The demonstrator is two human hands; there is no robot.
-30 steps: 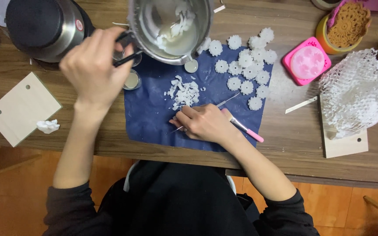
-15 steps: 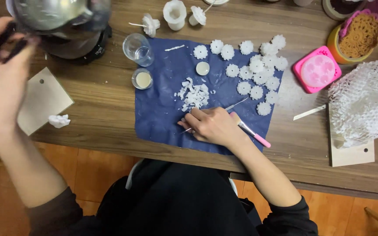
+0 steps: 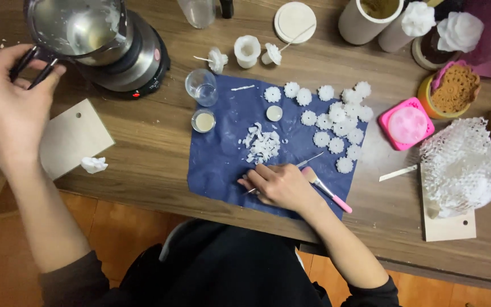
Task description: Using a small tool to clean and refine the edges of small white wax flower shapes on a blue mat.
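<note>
- We see the left hand at 10 o'clock, clenched on the black handle of a shiny steel melting pot, which sits on or just over a round black-and-steel heater base; we cannot tell if it is fully seated.
- Risk: pot looks to hold white residue and liquid; a tilt at the handle could spill it onto the wooden surface or the pale wooden tag just below.
- Risk: if the pot lands off-centre on the base, it may slide off.
- Right hand at 6 o'clock rests fingers-down on the dark blue cloth, pinning a thin metal pick; pink-handled brush lies touching it at 3 o'clock.
- Risk: a hand shift could drag the cloth and scatter the pile of white wax flakes or the white wax flowers.
- Risk: small clear glass cup at the cloth's 11 o'clock corner could tip if the cloth is tugged.
</note>
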